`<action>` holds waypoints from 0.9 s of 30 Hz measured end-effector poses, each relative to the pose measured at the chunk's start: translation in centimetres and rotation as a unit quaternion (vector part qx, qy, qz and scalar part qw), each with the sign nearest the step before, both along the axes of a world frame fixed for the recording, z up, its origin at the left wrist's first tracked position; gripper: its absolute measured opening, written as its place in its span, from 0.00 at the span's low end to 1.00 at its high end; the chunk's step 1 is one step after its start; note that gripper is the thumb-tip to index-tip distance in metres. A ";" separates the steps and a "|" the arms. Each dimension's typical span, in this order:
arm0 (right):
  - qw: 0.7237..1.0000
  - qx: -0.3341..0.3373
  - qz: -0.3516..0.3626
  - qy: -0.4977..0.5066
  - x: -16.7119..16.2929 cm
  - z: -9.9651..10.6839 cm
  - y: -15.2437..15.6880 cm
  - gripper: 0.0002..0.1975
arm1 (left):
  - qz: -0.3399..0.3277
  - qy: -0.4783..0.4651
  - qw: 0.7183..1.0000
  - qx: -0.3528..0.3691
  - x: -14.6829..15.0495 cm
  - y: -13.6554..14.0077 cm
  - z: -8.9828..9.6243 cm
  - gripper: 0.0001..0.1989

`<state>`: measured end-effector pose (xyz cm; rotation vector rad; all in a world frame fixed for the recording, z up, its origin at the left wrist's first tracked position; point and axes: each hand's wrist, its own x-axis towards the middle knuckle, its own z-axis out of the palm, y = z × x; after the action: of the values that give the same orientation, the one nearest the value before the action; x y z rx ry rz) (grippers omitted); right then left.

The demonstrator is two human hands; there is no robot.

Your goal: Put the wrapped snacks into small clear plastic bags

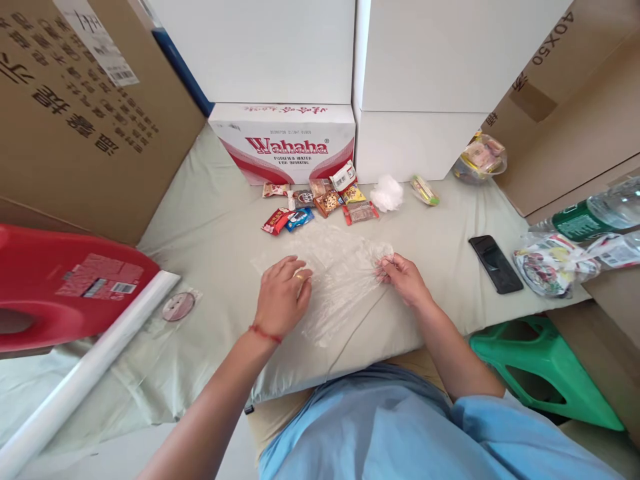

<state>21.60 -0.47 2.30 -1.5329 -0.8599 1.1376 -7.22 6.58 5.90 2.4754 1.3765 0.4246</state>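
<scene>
A clear, crumpled plastic bag point(340, 287) lies spread on the cloth-covered surface in front of me. My right hand point(405, 277) is closed, pinching the bag's gathered right end between thumb and fingers. Over the bag's left side is my left hand point(284, 297), its fingers loosely bent and apart, with nothing visible in it. Whether its fingertips touch the plastic I cannot tell. Beyond the bag sit several small wrapped snacks, among them a red packet point(275, 221), a blue packet point(299, 219) and a brown cookie packet point(329, 203). A white crumpled plastic wad point(387, 193) is beside them.
Behind the snacks stands a Wahaha carton point(285, 143). A phone point(495, 264), a tied snack bag point(553, 263) and a bottle point(585, 217) lie right. Left are a red jug point(65, 280), a white roll point(90, 373) and a round wrapped item point(179, 307).
</scene>
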 end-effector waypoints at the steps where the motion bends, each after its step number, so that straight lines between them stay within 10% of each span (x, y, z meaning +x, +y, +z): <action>1: 1.000 -0.008 -0.004 0.023 0.4 0.2 -0.1 0.21 | -0.001 0.051 0.998 -0.026 0.6 0.6 -0.5 0.21; 6: 0.999 -0.050 -0.007 0.019 3.2 0.5 0.3 0.22 | 0.053 0.204 0.968 -0.139 0.0 -0.8 -1.8 0.32; 12: 0.995 -0.032 0.062 -0.069 4.2 0.5 5.2 0.16 | 0.052 0.237 0.949 -0.201 -3.9 -5.5 2.4 0.34; 17: 0.986 0.028 0.117 -0.115 3.1 1.7 9.9 0.14 | 0.071 0.260 0.957 -0.110 -2.9 -3.4 4.1 0.29; 21: 0.991 0.021 0.133 -0.020 1.7 2.2 9.2 0.27 | 0.019 0.179 0.984 -0.013 -0.4 -1.3 0.9 0.25; 27: 0.975 -0.103 0.187 0.062 1.4 0.8 3.0 0.46 | 0.039 0.151 0.986 -0.067 0.0 -1.2 -4.4 0.30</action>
<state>23.02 2.52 3.15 -1.4806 -0.9959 1.6224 -7.23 5.34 1.52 2.4548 1.5606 -0.0316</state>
